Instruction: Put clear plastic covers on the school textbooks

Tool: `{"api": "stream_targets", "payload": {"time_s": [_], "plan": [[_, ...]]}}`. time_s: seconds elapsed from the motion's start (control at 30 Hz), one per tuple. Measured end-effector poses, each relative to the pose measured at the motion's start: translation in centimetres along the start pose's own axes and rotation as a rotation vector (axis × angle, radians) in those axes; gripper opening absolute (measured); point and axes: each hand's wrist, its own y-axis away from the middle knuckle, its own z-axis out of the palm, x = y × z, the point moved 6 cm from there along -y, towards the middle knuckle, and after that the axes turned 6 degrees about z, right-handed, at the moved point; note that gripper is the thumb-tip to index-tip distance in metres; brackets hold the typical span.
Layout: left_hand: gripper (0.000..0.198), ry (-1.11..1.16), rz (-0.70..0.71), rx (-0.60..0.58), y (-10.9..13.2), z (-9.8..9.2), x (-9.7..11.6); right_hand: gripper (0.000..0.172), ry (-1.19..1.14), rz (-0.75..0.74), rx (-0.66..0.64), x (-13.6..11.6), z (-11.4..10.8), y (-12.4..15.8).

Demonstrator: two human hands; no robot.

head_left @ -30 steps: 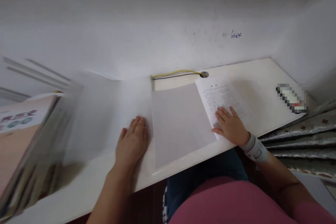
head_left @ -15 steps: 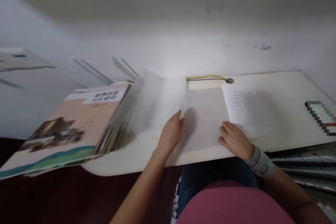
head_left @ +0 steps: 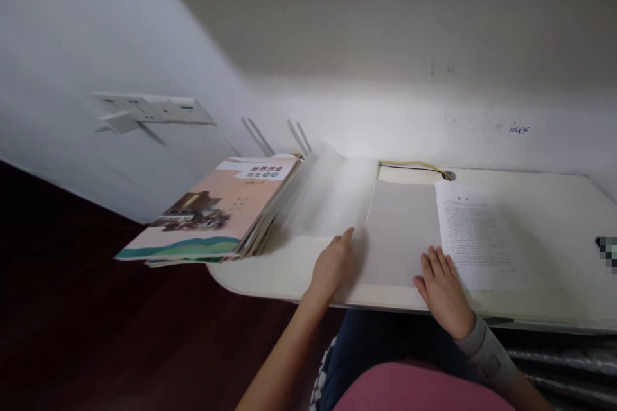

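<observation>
Right hand (head_left: pixel 446 295) lay flat at a printed page (head_left: pixel 475 237); whether the left hand (head_left: pixel 332 263) gripped was unclear. Yellow cable (head_left: pixel 409 162) lay where white desk (head_left: pixel 559 225) met scuffed wall (head_left: pixel 482 103).

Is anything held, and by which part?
The left hand is at the near-right corner of the blurred sheet, grip unclear. The right hand holds nothing.

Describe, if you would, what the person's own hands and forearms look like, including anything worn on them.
The left hand and left forearm are bare, with no glove, sleeve or band in view. The right hand is ungloved too, but a wide grey wristband with a darker, squarish patch wraps that wrist.
</observation>
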Motion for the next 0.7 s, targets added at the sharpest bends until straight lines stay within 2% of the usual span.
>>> {"api": "stream_targets", "payload": {"time_s": [0.1, 0.17, 0.23, 0.3, 0.37, 0.43, 0.47, 0.5, 0.57, 0.63, 0.7], "plan": [[0.027, 0.562, -0.039, 0.039, -1.0, -1.3, 0.1, 0.045, -0.171, -0.033, -0.061, 0.1, -0.7, -1.0], [0.020, 0.996, -0.031, 0.066, -1.6, -1.7, 1.8, 0.051, -0.418, -0.057, -0.139, 0.2, -1.5, -2.2], [0.022, 1.321, -0.017, 0.048, -2.0, -1.5, 4.7, 0.053, -0.692, -0.037, -0.232, 0.3, -2.5, -3.8], [0.023, 1.502, 0.028, -0.008, -2.2, -0.8, 8.3, 0.053, -0.886, 0.037, -0.277, 0.7, -3.6, -5.7], [0.021, 1.567, 0.081, -0.054, -2.2, -0.1, 11.4, 0.049, -1.002, 0.081, -0.229, 1.4, -5.1, -7.2], [0.020, 1.591, 0.119, -0.075, -2.2, 0.2, 13.2, 0.042, -1.128, 0.107, -0.239, 2.2, -6.0, -8.1], [0.021, 1.596, 0.129, -0.073, -2.2, 0.1, 13.4, 0.038, -1.179, 0.144, -0.266, 2.9, -6.0, -8.1], [0.021, 1.587, 0.131, -0.056, -2.2, -0.2, 13.1, 0.034, -1.223, 0.207, -0.291, 3.8, -5.8, -7.9], [0.021, 1.488, 0.113, 0.030, -2.5, -1.4, 10.6, 0.028, -1.296, 0.388, -0.288, 6.4, -5.4, -6.8], [0.021, 1.242, 0.065, 0.158, -2.8, -3.0, 6.5, 0.029, -1.380, 0.583, -0.214, 9.6, -5.4, -5.1], [0.027, 1.000, -0.003, 0.194, -2.9, -4.0, 2.1, 0.033, -1.443, 0.752, -0.129, 12.9, -5.6, -3.2]]}}
